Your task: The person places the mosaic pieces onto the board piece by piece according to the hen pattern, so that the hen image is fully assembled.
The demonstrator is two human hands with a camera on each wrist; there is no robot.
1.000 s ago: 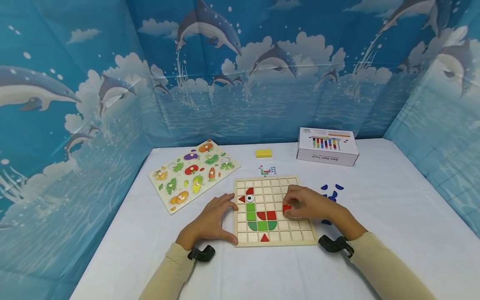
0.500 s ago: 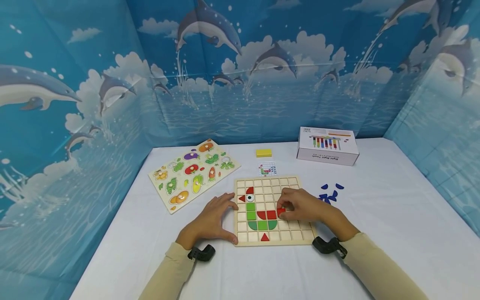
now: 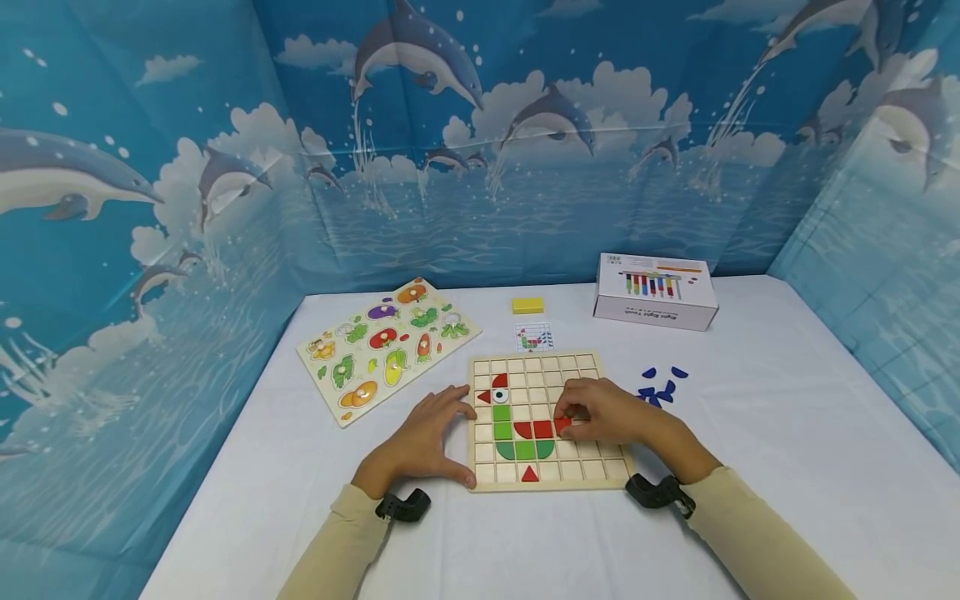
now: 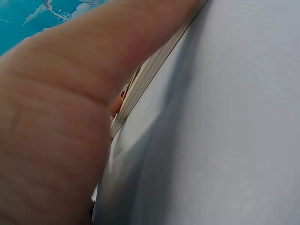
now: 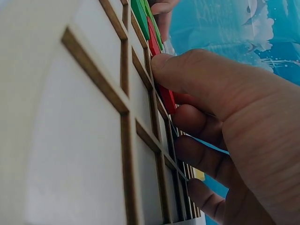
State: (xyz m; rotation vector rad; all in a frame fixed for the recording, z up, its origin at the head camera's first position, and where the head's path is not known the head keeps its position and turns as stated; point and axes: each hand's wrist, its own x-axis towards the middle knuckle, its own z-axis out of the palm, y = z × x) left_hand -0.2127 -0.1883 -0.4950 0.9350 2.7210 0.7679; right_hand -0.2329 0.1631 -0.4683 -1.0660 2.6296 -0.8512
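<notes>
Pinching a flat red piece (image 5: 167, 99), thumb and forefinger of the right hand (image 3: 600, 412) are clamped on it, the other fingers bent beside them. Location: at the pale wooden grid board (image 3: 555, 487), over the cell just right of a flat red square tile (image 3: 543, 430), same row. Cannot tell whether it is fully down; the fingers cover part of it.

Handling (judgement): line the piece's edges up with the raised ridges, press straight down, then part the fingers without dragging the neighbouring tile. A corner caught on a ridge would probably leave it tilted. The left hand (image 3: 423, 433) has thumb and fingers spread apart at the board's left edge; light, steady pressure there should stop the board sliding.

Appearance of piece: even, strong red, thin, one straight edge visible from the right wrist. Full outline hidden, so square or curved is unsettled.

Further out: a red quarter-round tile (image 3: 522, 432) left of the red square; flat green square tiles (image 3: 502, 432) stacked in a column beyond that. Past the far edge, a small white printed card (image 3: 534, 337). To the right, small flat blue pieces (image 3: 670, 387) on the white-covered desk (image 3: 487, 558).
</notes>
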